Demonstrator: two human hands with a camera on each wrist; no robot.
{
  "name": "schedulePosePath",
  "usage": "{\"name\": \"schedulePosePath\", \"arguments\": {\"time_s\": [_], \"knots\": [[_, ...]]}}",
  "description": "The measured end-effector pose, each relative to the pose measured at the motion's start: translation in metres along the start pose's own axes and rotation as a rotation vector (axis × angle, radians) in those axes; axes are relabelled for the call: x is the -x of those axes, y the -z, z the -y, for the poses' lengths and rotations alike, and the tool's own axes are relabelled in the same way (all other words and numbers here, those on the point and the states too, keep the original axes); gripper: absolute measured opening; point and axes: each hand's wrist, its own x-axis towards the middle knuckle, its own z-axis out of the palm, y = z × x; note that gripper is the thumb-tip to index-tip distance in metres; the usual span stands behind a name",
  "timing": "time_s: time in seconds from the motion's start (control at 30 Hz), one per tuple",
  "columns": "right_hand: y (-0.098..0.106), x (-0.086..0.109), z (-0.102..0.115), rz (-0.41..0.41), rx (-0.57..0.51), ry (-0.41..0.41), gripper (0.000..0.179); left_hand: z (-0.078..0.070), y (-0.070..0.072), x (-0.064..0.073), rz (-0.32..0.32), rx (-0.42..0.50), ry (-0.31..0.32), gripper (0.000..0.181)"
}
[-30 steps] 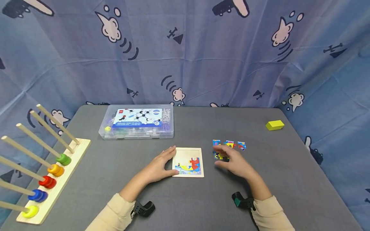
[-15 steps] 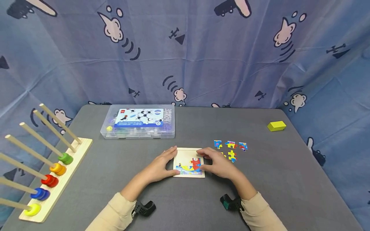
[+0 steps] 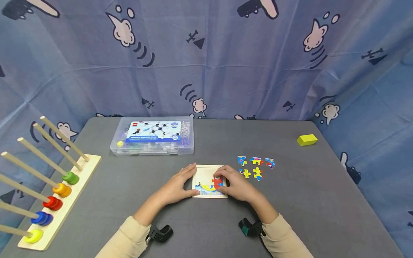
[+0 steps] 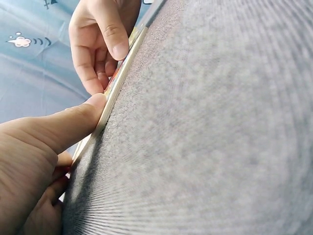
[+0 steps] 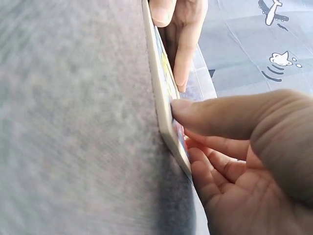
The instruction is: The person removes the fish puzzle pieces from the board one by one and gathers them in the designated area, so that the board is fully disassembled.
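Note:
A square wooden puzzle tray (image 3: pixel 203 171) lies flat on the table, its lower part filled with colourful jigsaw pieces. My left hand (image 3: pixel 178 184) grips the tray's left side, thumb at the lower left and fingers along the upper left edge. Over the tray's right side, my right hand (image 3: pixel 237 184) has curled fingers and thumb on either side of a red puzzle piece (image 3: pixel 217 182). In the right wrist view that thumb comes down just inside the tray's rim (image 5: pixel 164 110). Several loose puzzle pieces (image 3: pixel 257 173) lie right of the tray.
A clear plastic case (image 3: pixel 151 148) with a molecule-picture label stands behind the tray. At the left is a wooden peg rack (image 3: pixel 72 195) with coloured rings. A yellow block (image 3: pixel 307 139) sits at the back right. A patterned blue curtain (image 3: pixel 226 82) hangs behind the table.
My right hand has moved left from over the loose pieces onto the tray's right side, uncovering those pieces. The left hand and the tray have stayed in place.

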Motion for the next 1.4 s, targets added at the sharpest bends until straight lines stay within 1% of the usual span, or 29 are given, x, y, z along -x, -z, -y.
{"name": "schedulePosePath", "arguments": {"time_s": [0.1, 0.23, 0.33, 0.47, 0.67, 0.87, 1.0, 1.2, 1.3, 1.4], "knots": [[0.000, 0.000, 0.001, -0.011, -0.020, -0.020, 0.034, 0.001, 0.000, 0.000, -0.005, 0.002, -0.006, 0.081], [0.000, 0.000, 0.003, -0.018, -0.017, -0.039, 0.034, 0.001, -0.001, 0.000, -0.009, -0.007, -0.004, 0.082], [0.001, 0.000, 0.004, -0.026, 0.004, -0.033, 0.032, 0.002, -0.001, 0.000, -0.011, -0.011, -0.001, 0.082], [0.002, -0.001, 0.004, -0.032, 0.004, -0.034, 0.029, 0.002, -0.001, 0.000, -0.013, -0.011, -0.006, 0.082], [0.002, -0.001, 0.002, -0.037, 0.011, -0.021, 0.030, 0.000, 0.002, 0.000, -0.005, -0.011, -0.012, 0.082], [0.004, -0.001, 0.001, -0.029, 0.024, -0.019, 0.031, -0.001, 0.002, 0.000, 0.002, -0.015, 0.006, 0.082], [0.010, 0.002, 0.000, -0.043, 0.020, -0.002, 0.030, 0.000, 0.001, -0.001, 0.008, -0.018, 0.018, 0.083], [0.021, 0.008, -0.010, -0.058, -0.006, 0.002, 0.030, 0.000, 0.001, -0.001, 0.006, -0.017, -0.004, 0.082], [0.027, 0.013, -0.018, -0.056, -0.012, -0.018, 0.031, 0.000, 0.000, -0.001, 0.006, -0.023, -0.001, 0.082], [0.034, 0.021, -0.026, -0.079, -0.005, -0.038, 0.031, 0.001, 0.000, 0.000, 0.008, -0.026, 0.008, 0.083]]}}
